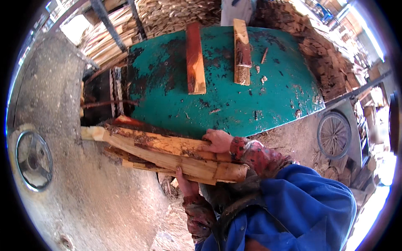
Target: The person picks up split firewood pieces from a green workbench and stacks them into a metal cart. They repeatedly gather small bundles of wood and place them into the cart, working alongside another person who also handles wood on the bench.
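A bundle of rough wooden slabs (167, 158), some with bark along their edges, lies crosswise before my body at the near edge of a green board (163, 111). My left hand (186, 184) grips the bundle from the near side, its thumb over the front slab and the other fingers hidden below. Curled over the far slab is my right hand (218, 141), its fingertips partly out of sight. Farther off on the board lie a reddish wooden slab (195, 62) and, to its right, a pale slab (240, 31) with a short bark-covered piece on it.
At left stands a dusty sheet-metal machine body (50, 88) with a round handwheel (34, 161). Bark crumbs dot the green board. Stacked wood (180, 14) rises behind it, with another pile (324, 58) at right. A spoked wheel (334, 134) stands at right, near scattered wood pieces.
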The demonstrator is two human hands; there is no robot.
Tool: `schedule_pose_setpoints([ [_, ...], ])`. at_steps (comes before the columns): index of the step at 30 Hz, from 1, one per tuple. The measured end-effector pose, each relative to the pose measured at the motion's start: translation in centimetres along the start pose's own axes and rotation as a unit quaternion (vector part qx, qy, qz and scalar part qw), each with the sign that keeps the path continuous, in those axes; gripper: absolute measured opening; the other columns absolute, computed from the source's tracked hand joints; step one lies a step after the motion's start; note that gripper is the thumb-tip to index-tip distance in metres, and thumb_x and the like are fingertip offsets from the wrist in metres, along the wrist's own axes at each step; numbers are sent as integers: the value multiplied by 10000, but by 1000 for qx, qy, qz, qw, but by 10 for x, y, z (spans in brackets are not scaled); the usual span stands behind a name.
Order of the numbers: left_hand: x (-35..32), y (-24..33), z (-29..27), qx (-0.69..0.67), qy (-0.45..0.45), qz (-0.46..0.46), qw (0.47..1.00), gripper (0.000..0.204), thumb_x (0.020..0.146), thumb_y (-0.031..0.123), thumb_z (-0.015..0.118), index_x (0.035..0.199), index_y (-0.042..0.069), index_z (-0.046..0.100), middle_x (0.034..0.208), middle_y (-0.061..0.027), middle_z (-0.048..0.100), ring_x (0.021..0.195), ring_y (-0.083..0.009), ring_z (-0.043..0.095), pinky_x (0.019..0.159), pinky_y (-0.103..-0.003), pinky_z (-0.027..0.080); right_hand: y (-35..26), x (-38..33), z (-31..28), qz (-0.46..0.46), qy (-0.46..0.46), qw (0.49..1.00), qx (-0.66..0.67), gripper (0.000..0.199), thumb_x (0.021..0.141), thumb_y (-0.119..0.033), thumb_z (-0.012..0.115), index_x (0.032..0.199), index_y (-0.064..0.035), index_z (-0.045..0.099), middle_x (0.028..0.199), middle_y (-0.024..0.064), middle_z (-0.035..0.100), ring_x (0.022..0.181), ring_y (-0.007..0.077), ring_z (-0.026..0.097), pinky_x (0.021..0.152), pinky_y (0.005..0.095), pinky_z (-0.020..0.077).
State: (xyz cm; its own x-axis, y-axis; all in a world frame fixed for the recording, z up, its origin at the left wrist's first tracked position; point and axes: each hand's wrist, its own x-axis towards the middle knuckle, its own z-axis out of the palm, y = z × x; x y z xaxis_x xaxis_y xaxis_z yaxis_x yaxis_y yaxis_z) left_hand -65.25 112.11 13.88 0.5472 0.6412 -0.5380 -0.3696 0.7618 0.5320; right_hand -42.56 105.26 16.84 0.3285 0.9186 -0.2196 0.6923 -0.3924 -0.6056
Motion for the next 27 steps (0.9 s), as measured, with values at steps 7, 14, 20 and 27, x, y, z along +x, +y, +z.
schedule_pose_setpoints([
  [7,-20,0,-15,2,-18,-75,997,660,887,401,628,1406,59,408,1358,-117,511,1251,-308,488,1074,-479,380,-1,-56,25,65,33,991,114,632,826,-594,678,1040,1,654,982,156,593,895,312,635,782,406,525],
  [14,-28,7,-19,67,-67,-91,991,665,888,385,635,1413,56,391,1366,-117,492,1259,-301,478,1074,-475,383,-3,-76,37,98,10,968,233,767,795,-658,665,1099,46,640,1095,243,632,1024,339,632,869,409,505],
  [20,-34,-1,-33,134,-62,-95,984,728,876,426,645,1418,25,369,1343,-139,494,1223,-298,504,1035,-460,429,-14,-89,26,99,-63,958,263,901,735,-686,705,1236,49,564,1075,226,669,1026,331,646,881,423,501],
  [27,-74,-29,7,163,-60,-93,980,671,859,400,646,1344,-11,430,1244,-146,542,1122,-288,566,974,-446,474,10,-149,26,130,-45,948,287,953,680,-695,747,1223,62,545,1072,252,657,1031,365,644,875,437,505],
])
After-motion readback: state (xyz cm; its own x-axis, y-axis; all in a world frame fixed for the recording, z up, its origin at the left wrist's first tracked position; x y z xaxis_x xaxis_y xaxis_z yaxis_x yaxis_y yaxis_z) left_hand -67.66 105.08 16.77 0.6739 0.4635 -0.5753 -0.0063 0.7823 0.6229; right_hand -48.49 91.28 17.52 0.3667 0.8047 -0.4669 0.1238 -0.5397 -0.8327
